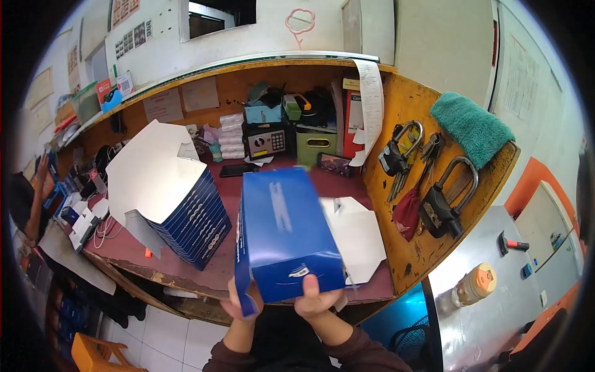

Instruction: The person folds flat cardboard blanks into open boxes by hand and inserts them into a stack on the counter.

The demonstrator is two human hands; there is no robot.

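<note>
A blue cardboard box (288, 217) is held up over the desk between my two hands, slightly blurred. My left hand (238, 302) grips its lower left corner, where a narrow blue flap hangs down. At the near end of the box, my right hand (317, 299) presses its thumb beside a small white mark; its other fingers are partly hidden underneath. Left of the box stands a tall stack of nested blue boxes (198, 229) with white insides and raised flaps. To the right, a white-sided open carton (356, 239) lies on the desk, partly covered by the box.
The dark red desk (217, 273) has a wooden side panel with hanging padlocks (443, 204) and a teal towel (474, 127). A small safe (266, 142), a green bin (316, 146) and phones stand at the back. Another person's arm (38, 192) shows at far left.
</note>
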